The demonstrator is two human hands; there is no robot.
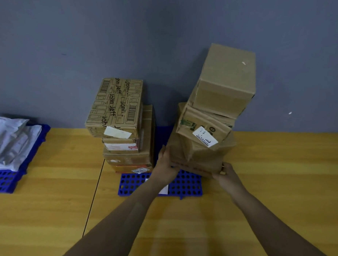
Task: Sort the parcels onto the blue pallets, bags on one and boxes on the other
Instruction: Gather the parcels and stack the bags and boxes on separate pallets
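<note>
While silvery bags (6, 141) lie heaped on the left pallet (1, 181), a blue perforated grid at the far left edge, the boxes stand well apart from them on the centre pallet (136, 183), which is blue as well. Both pallets rest on a yellow wooden surface (60, 203) against a grey wall (99, 33). On the centre pallet's left part rises the left stack (126, 156) of several cardboard boxes. It is topped by a printed box (115, 105) with barcodes, black lettering and a white label on its near face. A white paper slip (164, 190) lies on the bare grid in front, partly under the left forearm. The left hand (166, 160) presses flat against the left face of the bottom box (201, 159) of a second pile, its fingers straight and pointing up, curled round nothing. That bottom box sits over the pallet's right part and juts past its right edge; whether it lies flat there I cannot tell. On it rests a labelled box (201, 125), tilted toward the camera, with a white sticker. Above that is a plain top box (226, 80), set askew. The right hand (226, 172) grips the bottom box's near right corner, fingers curled round the edge.
</note>
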